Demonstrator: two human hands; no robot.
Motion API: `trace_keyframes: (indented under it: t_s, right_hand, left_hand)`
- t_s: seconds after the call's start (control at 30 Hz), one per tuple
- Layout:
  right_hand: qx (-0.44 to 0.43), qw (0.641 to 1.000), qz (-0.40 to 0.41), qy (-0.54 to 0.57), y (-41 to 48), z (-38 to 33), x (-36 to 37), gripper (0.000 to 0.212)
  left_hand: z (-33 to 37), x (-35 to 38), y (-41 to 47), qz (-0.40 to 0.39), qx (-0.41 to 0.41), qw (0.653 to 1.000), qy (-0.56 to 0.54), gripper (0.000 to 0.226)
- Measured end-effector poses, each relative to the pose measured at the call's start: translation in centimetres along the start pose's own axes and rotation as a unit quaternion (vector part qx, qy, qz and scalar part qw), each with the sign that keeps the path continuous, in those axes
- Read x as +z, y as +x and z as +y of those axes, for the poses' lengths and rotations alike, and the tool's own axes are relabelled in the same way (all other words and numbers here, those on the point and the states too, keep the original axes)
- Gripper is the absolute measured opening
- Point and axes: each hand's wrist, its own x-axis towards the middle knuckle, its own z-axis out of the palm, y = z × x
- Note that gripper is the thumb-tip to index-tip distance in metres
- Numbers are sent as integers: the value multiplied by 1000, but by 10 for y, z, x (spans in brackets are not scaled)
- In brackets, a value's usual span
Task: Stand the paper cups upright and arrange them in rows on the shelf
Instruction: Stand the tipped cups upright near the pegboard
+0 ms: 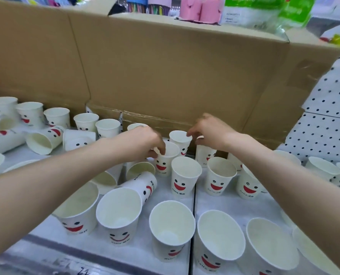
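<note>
White paper cups printed with red smiling faces cover the white shelf (220, 203). My left hand (145, 142) pinches the rim of an upright cup (165, 159) in the middle of the shelf. My right hand (211, 132) hovers with fingers spread over another upright cup (182, 140) and a cup (204, 154) partly hidden under it; whether it touches either is unclear. Several cups stand upright in a front row (172, 229) and a middle row (186, 176). A tipped cup (143, 185) lies beneath my left forearm. More tipped cups (44, 138) lie at the left.
A large brown cardboard box (165, 76) stands right behind the cups. A white pegboard panel with black holes (328, 108) rises at the right. Pink and green packaged goods (254, 10) sit above the box. A seam (194, 197) splits the shelf into two panels.
</note>
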Motion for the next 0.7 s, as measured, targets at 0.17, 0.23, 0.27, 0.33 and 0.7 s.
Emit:
trace_keyframes:
  t_s: [0.17,0.23,0.27,0.33,0.7]
  right_hand:
    - [-61,998,12,-23,24,-4,15,13]
    - [-61,998,13,-12,30,-7,18,10]
    - [-57,998,11,-5,32,-9,19,10]
    - [-47,999,1,5,36,-12,20,8]
    - [-51,994,18,90,5,-90,-32,19]
  left_hand:
    - [-9,-9,-18,22,-39,999,-23,38]
    - [-16,-12,-33,10,-54,998,-42,33]
    - [-19,-14,-39,-5,-61,997,-48,30]
    - [-24,-17,-50,-33,-69,996,-50,28]
    - [-69,-15,-71,-67,-21,995,-73,27]
